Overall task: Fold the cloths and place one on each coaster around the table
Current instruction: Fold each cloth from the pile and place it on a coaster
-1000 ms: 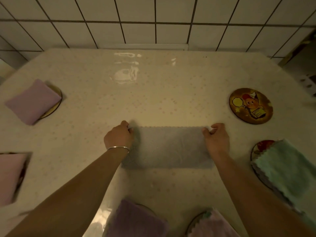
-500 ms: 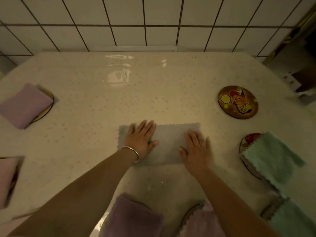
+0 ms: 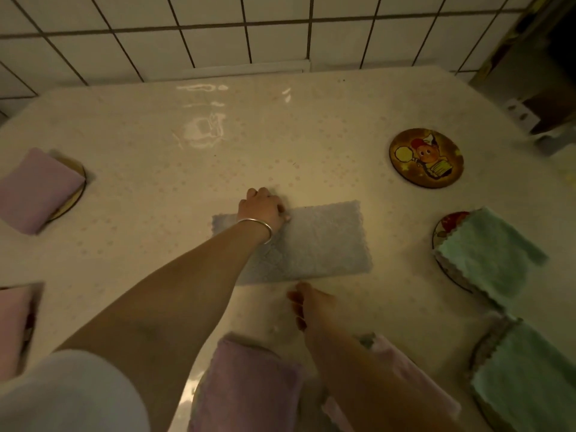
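Note:
A grey-blue cloth [image 3: 321, 241], folded into a long rectangle, lies flat in the middle of the table. My left hand [image 3: 263, 208] rests on its far left edge with fingers curled onto the fabric; whether it pinches the edge is unclear. My right hand [image 3: 307, 302] hovers just below the cloth's near edge, fingers loosely apart, holding nothing. A round cartoon coaster [image 3: 426, 158] at the right is bare. Folded cloths cover the other coasters: pink [image 3: 39, 190] at left, green [image 3: 486, 254] at right.
More folded cloths sit on coasters along the near edge: purple [image 3: 249, 391], pink [image 3: 405, 375], green [image 3: 526, 378], and pink [image 3: 14, 328] at far left. A white tiled wall [image 3: 218, 32] backs the glossy table [image 3: 187, 169]. A dark doorway is at the upper right.
Both hands were pressed flat on the cloth half a second ago. My left hand has moved to the cloth's far left edge; my right hand has pulled back off the cloth toward me.

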